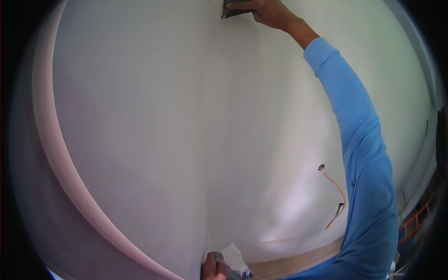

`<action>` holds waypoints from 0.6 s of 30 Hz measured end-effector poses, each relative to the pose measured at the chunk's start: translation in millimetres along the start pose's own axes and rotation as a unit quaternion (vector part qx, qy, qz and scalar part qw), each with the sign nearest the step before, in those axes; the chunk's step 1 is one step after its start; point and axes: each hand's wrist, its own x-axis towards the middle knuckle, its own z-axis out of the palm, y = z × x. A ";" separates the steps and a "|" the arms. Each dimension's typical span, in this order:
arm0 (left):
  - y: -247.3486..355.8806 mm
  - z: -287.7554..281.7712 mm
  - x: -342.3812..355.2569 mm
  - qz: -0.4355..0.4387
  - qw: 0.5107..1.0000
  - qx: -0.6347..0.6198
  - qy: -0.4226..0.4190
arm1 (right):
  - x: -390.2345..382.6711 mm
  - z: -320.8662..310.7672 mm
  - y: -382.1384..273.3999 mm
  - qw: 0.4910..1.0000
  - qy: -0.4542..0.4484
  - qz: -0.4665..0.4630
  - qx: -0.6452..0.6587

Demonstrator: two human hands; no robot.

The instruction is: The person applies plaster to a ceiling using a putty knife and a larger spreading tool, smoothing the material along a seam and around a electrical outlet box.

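My right hand (273, 13), at the end of a blue sleeve, reaches high up and is closed around a dark putty knife (237, 9). The knife's edge is at the pale wall (242, 93), just right of the inside corner. Low in the picture, my left hand (213, 268) is closed on a grey putty-loaded blade (227, 270). White putty (235, 257) sits heaped on that blade. Its handle is hidden by my fingers and the lower edge cuts part of it off.
Orange wires (335, 183) hang from a small round hole (321, 167) in the right wall. A thin horizontal slot (276, 241) lies lower down. A pale pink wall edge (49, 107) curves along the left. An orange ladder (414, 222) stands far right.
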 end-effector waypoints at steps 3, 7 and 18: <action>-1.8 -0.1 -1.0 0.002 1.000 -0.001 0.009 | 5.2 2.8 -11.5 1.000 -0.020 0.018 0.008; -10.0 3.4 0.3 0.006 0.999 0.017 0.029 | 7.3 15.7 -12.3 0.999 -0.024 0.018 0.025; 13.5 0.2 -1.4 0.008 0.993 0.108 0.037 | 22.9 7.1 -25.4 0.989 -0.123 0.083 -0.013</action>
